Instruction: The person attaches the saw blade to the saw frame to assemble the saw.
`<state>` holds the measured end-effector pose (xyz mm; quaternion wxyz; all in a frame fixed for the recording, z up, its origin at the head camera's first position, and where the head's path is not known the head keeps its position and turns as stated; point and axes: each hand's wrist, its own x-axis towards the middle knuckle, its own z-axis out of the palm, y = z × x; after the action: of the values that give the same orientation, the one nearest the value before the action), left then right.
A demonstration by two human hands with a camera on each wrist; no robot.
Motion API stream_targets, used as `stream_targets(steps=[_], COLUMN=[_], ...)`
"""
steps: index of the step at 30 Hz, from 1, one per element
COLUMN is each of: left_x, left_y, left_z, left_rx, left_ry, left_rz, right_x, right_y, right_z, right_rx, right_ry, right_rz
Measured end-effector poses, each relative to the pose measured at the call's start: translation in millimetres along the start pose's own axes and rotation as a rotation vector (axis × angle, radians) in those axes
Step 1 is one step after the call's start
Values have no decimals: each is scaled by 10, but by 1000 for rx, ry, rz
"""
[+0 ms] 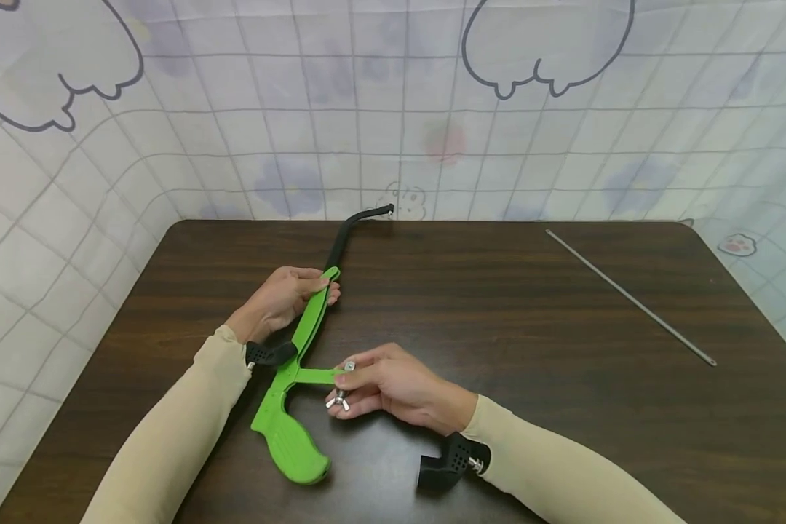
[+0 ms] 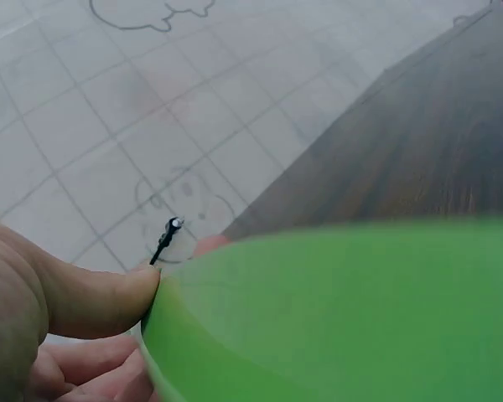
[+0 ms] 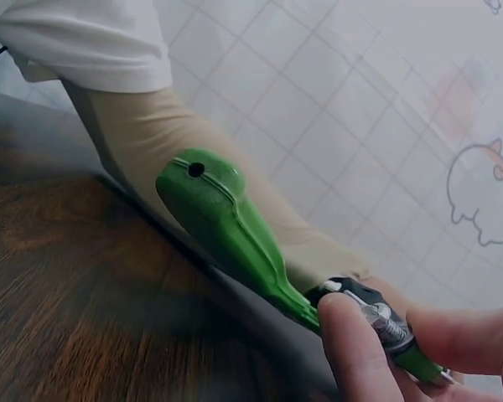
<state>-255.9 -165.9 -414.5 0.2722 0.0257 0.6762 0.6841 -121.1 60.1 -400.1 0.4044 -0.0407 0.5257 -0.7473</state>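
Note:
A hacksaw frame has a green handle [image 1: 295, 447] near the table's front and a black bent bar [image 1: 342, 240] reaching toward the far edge. My left hand [image 1: 275, 298] grips the green upper part where the bar enters; its thumb presses there in the left wrist view, beside the green body [image 2: 344, 310]. At the tip of the short green side arm [image 1: 316, 376], my right hand [image 1: 399, 382] pinches a silver bolt with a wing nut [image 1: 338, 400]. In the right wrist view the bolt's thread [image 3: 384, 322] shows between the fingers. A thin hacksaw blade [image 1: 629, 297] lies apart at the right.
The dark wooden table [image 1: 498, 313] has its far edge against a grid-patterned cloth [image 1: 380, 131], which also hangs at both sides. Each wrist carries a black mount [image 1: 448, 466].

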Motion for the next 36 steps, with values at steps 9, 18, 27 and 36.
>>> stream_targets(steps=[9, 18, 27, 36], left_x=[-49, -61, -26, -74], left_y=[-37, -81, -110, -131], left_z=[-45, 43, 289, 384], left_rx=[-76, -75, -186, -180], left_ry=[-80, -100, -59, -46], left_rz=[28, 69, 73, 71], right_x=[-88, -173, -305, -397], right_y=[8, 21, 17, 26], right_z=[-103, -184, -283, -380], right_rx=[-4, -40, -48, -56], right_ry=[-25, -28, -38, -69], right_rz=[27, 30, 23, 22])
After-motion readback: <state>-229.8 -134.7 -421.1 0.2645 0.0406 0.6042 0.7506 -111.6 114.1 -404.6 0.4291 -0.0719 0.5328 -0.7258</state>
